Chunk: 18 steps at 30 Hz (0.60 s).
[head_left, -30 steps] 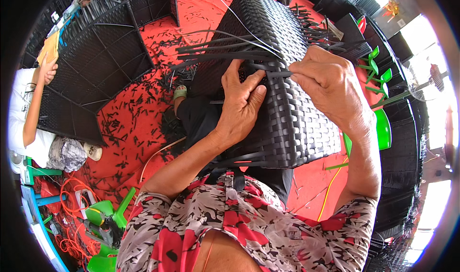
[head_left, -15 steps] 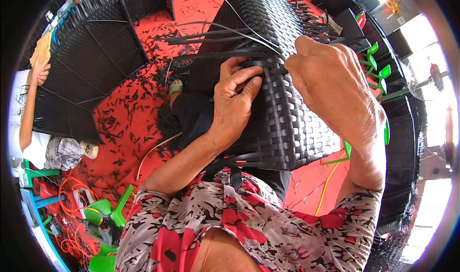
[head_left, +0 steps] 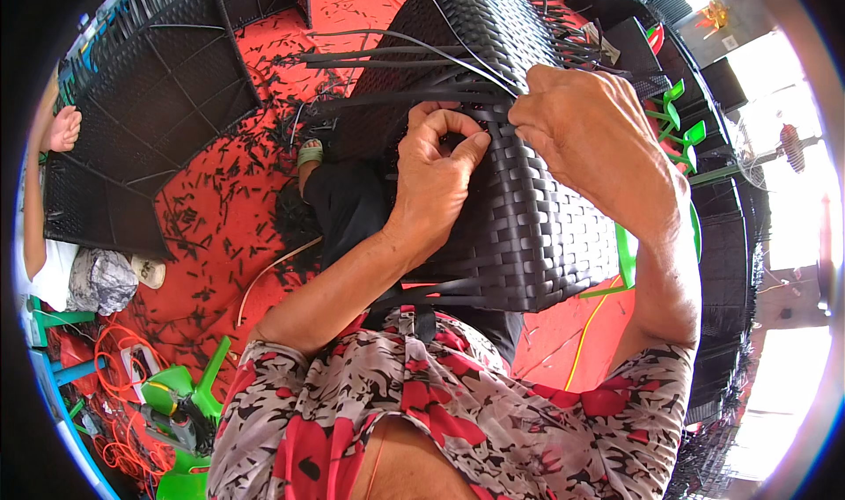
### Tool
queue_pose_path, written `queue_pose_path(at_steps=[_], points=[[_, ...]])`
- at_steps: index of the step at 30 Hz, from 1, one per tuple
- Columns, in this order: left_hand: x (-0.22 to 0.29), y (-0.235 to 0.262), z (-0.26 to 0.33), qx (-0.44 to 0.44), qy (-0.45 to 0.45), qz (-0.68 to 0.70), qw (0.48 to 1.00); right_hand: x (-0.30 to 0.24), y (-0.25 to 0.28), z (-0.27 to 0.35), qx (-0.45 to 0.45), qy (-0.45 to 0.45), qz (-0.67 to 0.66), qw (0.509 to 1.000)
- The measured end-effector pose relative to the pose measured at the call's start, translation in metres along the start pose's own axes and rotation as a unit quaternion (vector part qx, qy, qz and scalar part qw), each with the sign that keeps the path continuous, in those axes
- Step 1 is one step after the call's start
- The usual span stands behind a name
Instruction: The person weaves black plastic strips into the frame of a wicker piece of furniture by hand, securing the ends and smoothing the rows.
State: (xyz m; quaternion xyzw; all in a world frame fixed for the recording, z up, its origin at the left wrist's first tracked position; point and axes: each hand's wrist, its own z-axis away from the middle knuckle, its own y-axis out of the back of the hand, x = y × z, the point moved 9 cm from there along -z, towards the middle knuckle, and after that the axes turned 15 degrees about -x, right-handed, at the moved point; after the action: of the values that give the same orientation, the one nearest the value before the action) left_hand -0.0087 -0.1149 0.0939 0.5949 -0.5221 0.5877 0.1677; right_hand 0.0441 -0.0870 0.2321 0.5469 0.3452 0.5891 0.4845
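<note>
In front of me a black woven-plastic piece of furniture (head_left: 576, 236) stands with its braided corner toward me. Long black plastic strips (head_left: 387, 99) stick out loose to the left of that corner. My left hand (head_left: 431, 165) is at the corner's left side, thumb and index fingertip pinched together on a black strip at the weave. Across the corner, my right hand (head_left: 607, 139) is closed, knuckles up, with its fingertips against the woven edge. What those fingers hold is hidden. A thin pale strand (head_left: 458, 38) runs down to the weave between both hands.
Black woven panels (head_left: 167, 104) stand at the left, beside another person's fist (head_left: 63, 130). Black cuttings lie over the red floor (head_left: 211, 201). Green plastic chairs (head_left: 180, 390), orange hose (head_left: 110, 377) and a yellow cable (head_left: 588, 341) are around. More black pieces line the right.
My left thumb and index finger have come together into a pinch. My right hand stays closed at the corner. The other person's hand no longer shows the yellow cloth-like piece.
</note>
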Motion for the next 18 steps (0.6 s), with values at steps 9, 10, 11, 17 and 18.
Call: queue_pose_path(at_steps=[9,10,11,17,18], points=[[0.098,0.045,0.048,0.024,-0.178,-0.184,0.966,-0.015,0.030,0.013,0.234,0.149,-0.213,0.937],[0.120,0.039,0.055,0.015,-0.235,-0.246,0.940,-0.021,0.022,0.007,0.215,0.183,-0.274,0.919],[0.139,0.032,0.058,-0.005,-0.271,-0.280,0.921,-0.018,0.013,-0.002,0.165,0.168,-0.343,0.909],[0.103,0.048,0.056,0.022,-0.327,-0.140,0.935,-0.004,-0.013,-0.016,0.022,0.028,-0.594,0.803],[0.079,0.051,0.055,0.039,-0.313,-0.065,0.947,0.004,-0.008,-0.010,0.055,0.007,-0.605,0.794]])
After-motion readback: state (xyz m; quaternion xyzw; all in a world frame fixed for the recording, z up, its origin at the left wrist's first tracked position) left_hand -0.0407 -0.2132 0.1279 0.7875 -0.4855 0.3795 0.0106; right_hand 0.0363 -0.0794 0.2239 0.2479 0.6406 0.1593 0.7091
